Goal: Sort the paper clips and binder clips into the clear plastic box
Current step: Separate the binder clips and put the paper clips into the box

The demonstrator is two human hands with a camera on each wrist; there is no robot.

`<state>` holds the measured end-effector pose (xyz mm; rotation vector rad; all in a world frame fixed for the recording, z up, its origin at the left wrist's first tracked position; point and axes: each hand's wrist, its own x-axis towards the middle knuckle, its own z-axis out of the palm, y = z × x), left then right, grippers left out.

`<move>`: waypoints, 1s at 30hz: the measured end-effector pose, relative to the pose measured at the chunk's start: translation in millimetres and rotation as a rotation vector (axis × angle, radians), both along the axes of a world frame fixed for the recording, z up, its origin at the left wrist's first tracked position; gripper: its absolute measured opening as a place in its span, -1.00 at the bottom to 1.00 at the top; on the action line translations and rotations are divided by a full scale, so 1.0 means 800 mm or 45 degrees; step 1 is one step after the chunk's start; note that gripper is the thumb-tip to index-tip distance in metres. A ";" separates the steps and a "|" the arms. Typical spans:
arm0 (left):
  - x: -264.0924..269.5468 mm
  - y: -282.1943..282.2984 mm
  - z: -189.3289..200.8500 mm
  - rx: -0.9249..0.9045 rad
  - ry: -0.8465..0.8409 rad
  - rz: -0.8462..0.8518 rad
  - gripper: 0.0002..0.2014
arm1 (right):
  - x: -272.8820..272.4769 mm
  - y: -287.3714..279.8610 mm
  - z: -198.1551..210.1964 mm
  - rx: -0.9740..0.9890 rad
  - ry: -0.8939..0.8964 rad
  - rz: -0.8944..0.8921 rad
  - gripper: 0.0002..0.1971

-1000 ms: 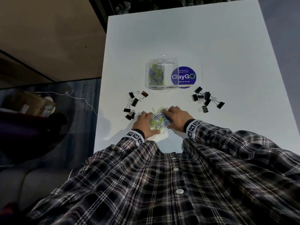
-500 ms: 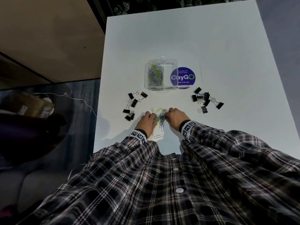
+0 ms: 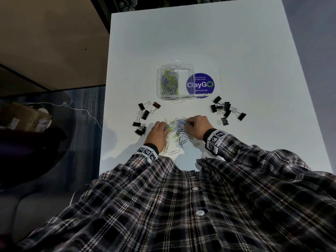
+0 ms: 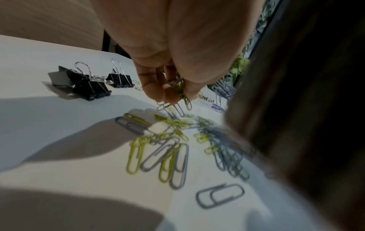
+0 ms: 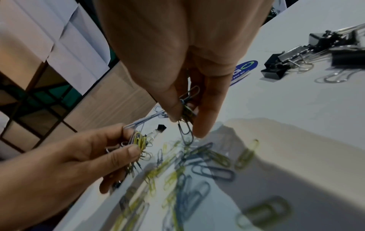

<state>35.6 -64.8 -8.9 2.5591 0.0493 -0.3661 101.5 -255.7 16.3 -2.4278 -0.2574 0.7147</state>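
Yellow-green and grey-blue paper clips [image 3: 179,138] [image 4: 164,150] [image 5: 197,168] lie scattered on the white table [image 3: 236,51] between my hands. My left hand [image 3: 157,132] [image 4: 173,89] [image 5: 136,146] pinches a bunch of paper clips just above the table. My right hand [image 3: 195,125] [image 5: 187,112] pinches another bunch, some dangling. The clear plastic box [image 3: 175,83] stands further back; its left compartment holds paper clips, its right one looks bare. Black binder clips lie in a left group [image 3: 143,117] [image 4: 87,81] and a right group [image 3: 226,110] [image 5: 296,62].
A round purple ClayGo sticker [image 3: 200,84] sits right of the box, under its clear lid. The table's left edge [image 3: 104,124] is near the left binder clips; below it lie a floor, a cable and a cardboard box [image 3: 23,117].
Both hands have lifted from the flat pile, each pinching up a bunch of paper clips. The pile has spread, and loose clips trail toward me.
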 end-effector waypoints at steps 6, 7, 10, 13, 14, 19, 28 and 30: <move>0.005 0.006 0.025 -0.123 -0.060 0.069 -0.78 | 0.055 0.027 0.034 0.078 0.027 -0.156 -0.72; 0.006 0.007 0.030 -0.146 -0.070 0.083 -0.77 | 0.069 0.033 0.040 0.098 0.046 -0.192 -0.73; 0.010 0.007 0.046 -0.201 -0.087 0.150 -0.74 | 0.113 0.055 0.051 0.118 0.088 -0.290 -0.74; 0.015 0.004 0.063 -0.280 -0.100 0.190 -0.73 | 0.164 0.077 0.049 0.066 0.150 -0.367 -0.79; 0.018 0.004 0.068 -0.303 -0.110 0.200 -0.73 | 0.180 0.084 0.044 0.047 0.160 -0.405 -0.82; 0.049 0.014 0.085 -0.326 -0.224 0.263 -0.74 | 0.241 0.090 -0.002 0.088 0.248 -0.461 -0.82; 0.186 0.028 0.061 -0.338 -0.229 0.240 -0.73 | 0.219 0.067 0.014 0.258 0.220 -0.673 -0.81; 0.221 0.025 0.046 -0.253 -0.165 0.201 -0.73 | 0.195 0.047 0.014 0.313 0.202 -0.744 -0.80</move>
